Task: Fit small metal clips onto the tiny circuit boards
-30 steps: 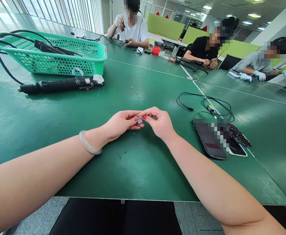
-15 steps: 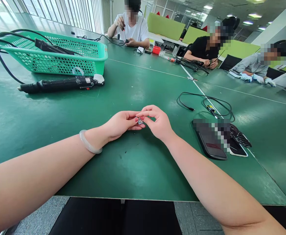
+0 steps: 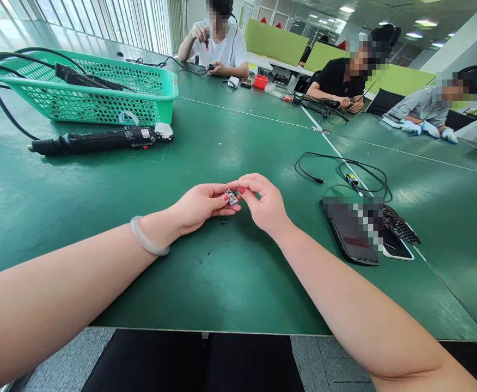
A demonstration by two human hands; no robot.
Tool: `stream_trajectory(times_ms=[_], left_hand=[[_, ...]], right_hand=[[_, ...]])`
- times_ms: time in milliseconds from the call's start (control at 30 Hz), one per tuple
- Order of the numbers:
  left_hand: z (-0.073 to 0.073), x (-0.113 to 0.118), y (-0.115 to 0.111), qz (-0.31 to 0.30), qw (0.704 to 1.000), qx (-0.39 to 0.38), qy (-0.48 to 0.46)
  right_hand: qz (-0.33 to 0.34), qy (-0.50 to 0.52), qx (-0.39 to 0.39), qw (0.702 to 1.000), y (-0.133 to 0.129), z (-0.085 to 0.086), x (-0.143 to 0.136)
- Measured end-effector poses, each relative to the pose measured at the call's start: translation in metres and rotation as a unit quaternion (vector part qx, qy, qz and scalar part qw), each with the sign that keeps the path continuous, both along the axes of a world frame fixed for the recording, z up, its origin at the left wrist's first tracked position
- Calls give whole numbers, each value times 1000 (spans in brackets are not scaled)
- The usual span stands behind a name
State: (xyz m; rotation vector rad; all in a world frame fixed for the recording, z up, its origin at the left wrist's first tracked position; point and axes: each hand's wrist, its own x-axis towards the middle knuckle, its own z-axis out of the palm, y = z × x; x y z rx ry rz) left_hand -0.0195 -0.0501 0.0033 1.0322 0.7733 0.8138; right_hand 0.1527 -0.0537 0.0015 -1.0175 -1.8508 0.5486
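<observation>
A small silvery metal part with dark slots (image 3: 232, 197) is pinched between the thumb and fingers of my left hand (image 3: 201, 207), above the table. My right hand (image 3: 264, 201) is close against its right side, thumb and forefinger bent together. Whether those right fingertips grip the part's edge or some tiny piece is too small to make out. A pale bangle (image 3: 146, 237) circles my left wrist. Tiny dark specks (image 3: 209, 253) lie on the green table (image 3: 230, 288) below my hands.
At the left, a black electric screwdriver (image 3: 99, 140) lies before a green mesh basket (image 3: 111, 106) with a corded black tool inside. On the right are a black cable (image 3: 379, 171), a dark phone-like case (image 3: 350, 234) and a phone (image 3: 397, 247). Several people sit across the table.
My right thumb and fingertips have drawn slightly back from the metal part, so more of its face shows. My left hand keeps its hold.
</observation>
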Motion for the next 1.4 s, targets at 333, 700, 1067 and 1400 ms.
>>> stream_trajectory(times_ms=[333, 700, 1067, 1400], left_hand=[[6, 3, 2, 173, 985, -7, 3], [5, 3, 3, 209, 977, 16, 27], [4, 3, 3, 195, 981, 23, 12], [3, 3, -2, 146, 988, 50, -6]], right_hand=[[-102, -24, -94, 990, -1, 2, 1], [38, -243, -149, 958, -14, 1, -11], [-87, 23, -71, 993, -11, 5, -6], [-125, -50, 90, 987, -13, 6, -7]])
